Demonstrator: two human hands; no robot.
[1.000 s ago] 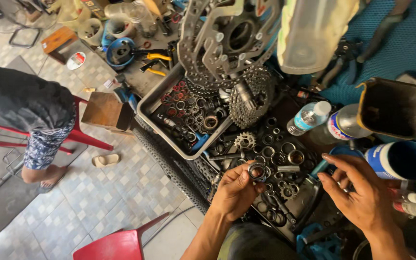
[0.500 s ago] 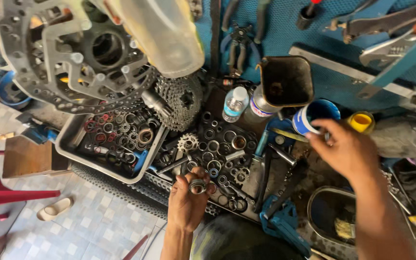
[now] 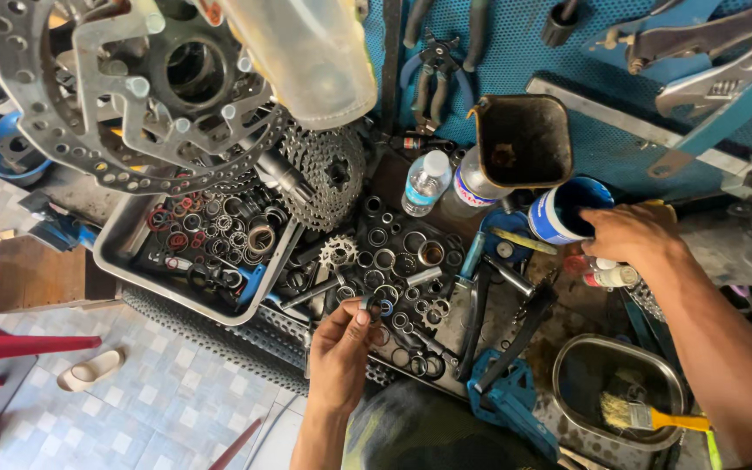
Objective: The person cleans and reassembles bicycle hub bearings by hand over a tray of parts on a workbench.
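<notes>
two hands over a bench of bearings and sprockets

the left hand (image 3: 341, 352) pinches a small metal ring (image 3: 367, 304) between thumb and fingertips, at the near edge of a dark tray (image 3: 446, 326) strewn with rings and bearings. just left of it sits a grey metal tray (image 3: 124, 248) full of more rings, with a tyre (image 3: 219, 335) along its near side. farther back hang a toothed cassette (image 3: 328, 174) and a brake disc (image 3: 80, 113). the right hand (image 3: 633, 235), fingers curled, grips the rim of a blue and white tin (image 3: 559, 213) to the right. nearby stand a plastic bottle (image 3: 426, 183) and a dark funnel (image 3: 524, 139). near right, a steel bowl (image 3: 572, 374) holds a yellow-handled brush (image 3: 650, 419).
</notes>
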